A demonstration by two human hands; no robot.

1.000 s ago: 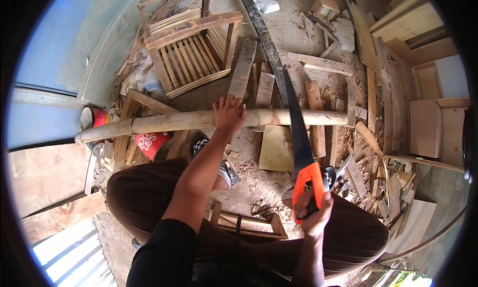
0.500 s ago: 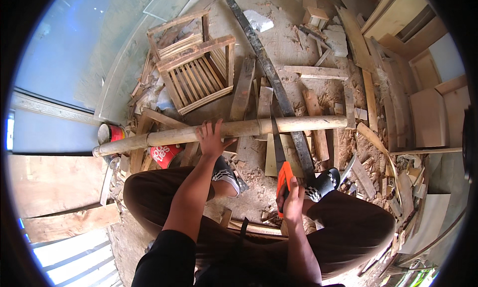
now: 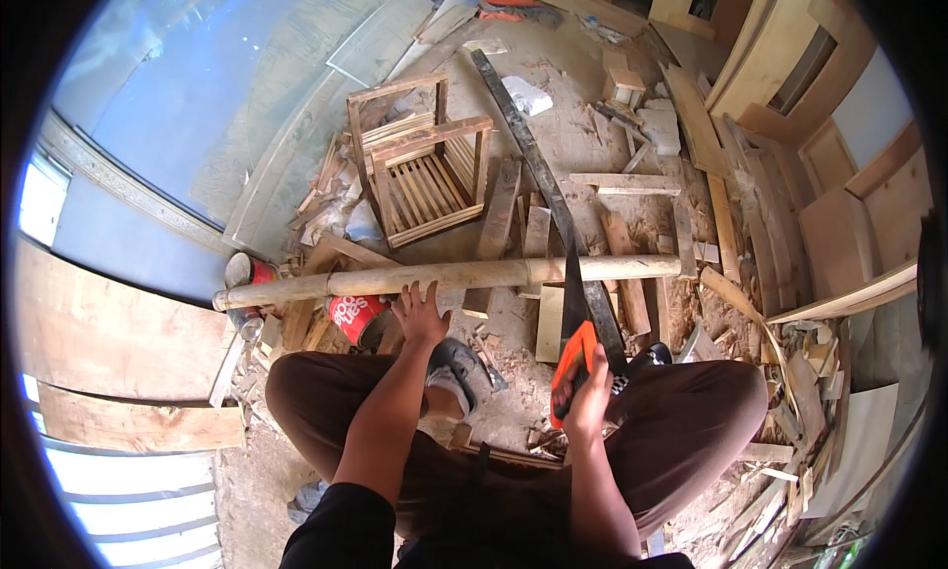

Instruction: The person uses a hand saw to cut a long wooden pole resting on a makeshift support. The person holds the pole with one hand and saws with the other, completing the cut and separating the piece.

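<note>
A long bamboo pole (image 3: 454,276) lies crosswise in front of my knees. My left hand (image 3: 421,318) is open at the pole's near side, fingers spread, with the fingertips at its lower edge; whether they press on it I cannot tell. My right hand (image 3: 590,391) is closed around the orange-and-black handle of a handsaw (image 3: 576,347). The saw's dark blade crosses the pole right of its middle joint and points away from me. Under the pole, a long dark bar (image 3: 528,144) runs from the far floor toward my right foot.
A slatted wooden frame (image 3: 425,184) stands beyond the pole. A red can (image 3: 357,317) sits under its left part, another can (image 3: 247,270) near its left end. Wood offcuts and shavings litter the floor. Boards (image 3: 839,243) lean along the right, a blue-grey panel (image 3: 197,105) along the left.
My left hand has slipped from on top of the pole to its near edge. The saw stays in my right hand across the pole. The whole view has shifted slightly.
</note>
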